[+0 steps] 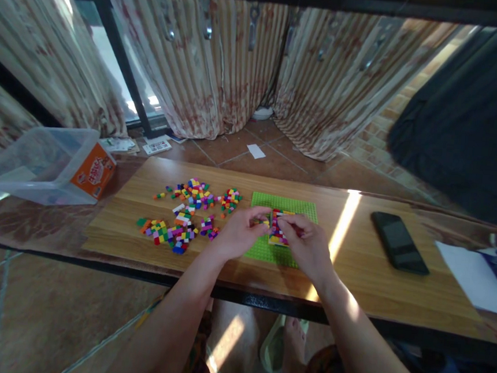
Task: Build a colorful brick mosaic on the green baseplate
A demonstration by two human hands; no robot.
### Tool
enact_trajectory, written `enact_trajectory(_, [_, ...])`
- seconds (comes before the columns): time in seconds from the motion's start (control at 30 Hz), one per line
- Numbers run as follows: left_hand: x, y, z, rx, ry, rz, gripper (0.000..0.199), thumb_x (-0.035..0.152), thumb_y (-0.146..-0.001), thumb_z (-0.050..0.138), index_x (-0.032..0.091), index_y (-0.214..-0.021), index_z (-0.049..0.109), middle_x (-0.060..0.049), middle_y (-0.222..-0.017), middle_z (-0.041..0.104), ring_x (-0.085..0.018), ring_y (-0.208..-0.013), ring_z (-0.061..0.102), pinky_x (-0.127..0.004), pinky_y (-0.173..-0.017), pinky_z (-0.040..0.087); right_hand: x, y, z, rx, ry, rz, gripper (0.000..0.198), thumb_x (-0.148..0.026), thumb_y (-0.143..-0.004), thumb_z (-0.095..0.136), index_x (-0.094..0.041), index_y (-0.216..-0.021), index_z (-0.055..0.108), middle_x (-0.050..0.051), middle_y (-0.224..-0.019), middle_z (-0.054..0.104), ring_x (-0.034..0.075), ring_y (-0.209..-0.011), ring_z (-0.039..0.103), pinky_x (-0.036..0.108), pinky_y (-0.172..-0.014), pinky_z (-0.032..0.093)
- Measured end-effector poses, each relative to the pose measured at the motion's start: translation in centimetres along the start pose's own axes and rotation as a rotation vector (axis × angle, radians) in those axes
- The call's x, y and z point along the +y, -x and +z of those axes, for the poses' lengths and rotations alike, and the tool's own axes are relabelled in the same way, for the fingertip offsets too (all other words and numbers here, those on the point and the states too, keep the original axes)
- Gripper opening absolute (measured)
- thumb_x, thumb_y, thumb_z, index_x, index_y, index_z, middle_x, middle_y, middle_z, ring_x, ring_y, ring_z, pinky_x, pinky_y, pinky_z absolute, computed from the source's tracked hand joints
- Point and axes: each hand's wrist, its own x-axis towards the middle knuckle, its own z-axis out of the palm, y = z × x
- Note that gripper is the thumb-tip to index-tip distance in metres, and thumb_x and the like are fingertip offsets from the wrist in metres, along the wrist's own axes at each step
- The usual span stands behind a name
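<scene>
A green studded baseplate [310, 209] lies on the wooden board, with a low build of multicoloured toy bricks [275, 235] on it. My left hand [242, 230] is at the build's left side, thumb and forefinger curled close together. Some yellow shows by those fingertips, but what they hold is too small to make out. Over the right part of the build is my right hand [307, 241], its fingers pinched at the bricks and hiding some of them. Anything within that pinch is hidden.
Loose toy bricks [193, 193] lie in several heaps left of the baseplate. A clear plastic bin [44, 183] with an orange label stands at the far left. To the right are a black phone [400, 243] and white papers [471, 275]. The wooden board [353, 277] has a sunlit strip.
</scene>
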Motion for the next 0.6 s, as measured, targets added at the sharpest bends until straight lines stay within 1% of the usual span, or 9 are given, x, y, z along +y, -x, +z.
enact_trajectory(0.07, [0.17,-0.01,0.07,-0.012,0.013,0.011,0.046,0.018,-0.082,0.063,0.014,-0.128,0.063,-0.008,-0.104,0.069,-0.013,-0.074,0.061,-0.026,-0.07,0.05,-0.14,-0.04,0.02,-0.041,-0.018,-0.001,0.024,-0.041,-0.089,0.061,-0.023,-0.085,0.076,0.004,-0.088,0.075,0.019,-0.08,0.066,0.034,-0.077,0.052])
enact_trajectory(0.17, [0.19,-0.02,0.25,-0.042,0.037,0.037,0.048,0.018,-0.082,0.065,0.014,-0.129,0.061,-0.007,-0.102,0.067,-0.013,-0.077,0.061,-0.026,-0.071,0.05,-0.12,-0.1,0.12,-0.109,-0.074,0.02,0.024,-0.04,-0.089,0.061,-0.022,-0.091,0.076,0.004,-0.09,0.075,0.018,-0.079,0.066,0.034,-0.076,0.052])
enact_trajectory(0.27, [-0.02,-0.03,0.47,-0.046,0.082,0.042,0.049,0.019,-0.082,0.068,0.013,-0.129,0.06,-0.005,-0.097,0.066,-0.012,-0.077,0.062,-0.025,-0.072,0.051,0.04,-0.11,0.2,-0.159,-0.128,0.041,0.023,-0.041,-0.088,0.063,-0.021,-0.09,0.076,0.003,-0.085,0.074,0.017,-0.076,0.064,0.032,-0.073,0.051])
enact_trajectory(0.4, [-0.19,-0.05,0.64,0.026,0.098,0.021,0.05,0.016,-0.077,0.072,0.014,-0.125,0.061,-0.001,-0.09,0.065,-0.009,-0.068,0.06,-0.021,-0.064,0.049,0.29,-0.17,0.17,-0.149,-0.179,0.051,0.025,-0.042,-0.088,0.064,-0.019,-0.086,0.075,0.003,-0.081,0.072,0.016,-0.075,0.063,0.03,-0.072,0.049])
enact_trajectory(0.5, [-0.14,-0.11,0.75,0.068,0.147,0.018,0.044,0.014,-0.075,0.072,0.014,-0.118,0.064,0.0,-0.086,0.064,-0.009,-0.068,0.062,-0.023,-0.066,0.051,0.31,-0.24,0.09,-0.162,-0.206,0.068,0.026,-0.043,-0.088,0.064,-0.019,-0.09,0.075,0.003,-0.081,0.072,0.016,-0.074,0.063,0.03,-0.072,0.049])
enact_trajectory(0.6, [0.08,-0.07,0.94,0.059,0.236,0.016,0.036,0.015,-0.074,0.072,0.014,-0.109,0.067,0.001,-0.083,0.064,-0.009,-0.067,0.063,-0.024,-0.067,0.053,-0.02,-0.25,-0.02,-0.174,-0.244,0.072,0.027,-0.044,-0.088,0.065,-0.019,-0.089,0.075,0.002,-0.08,0.072,0.015,-0.073,0.063,0.028,-0.071,0.05])
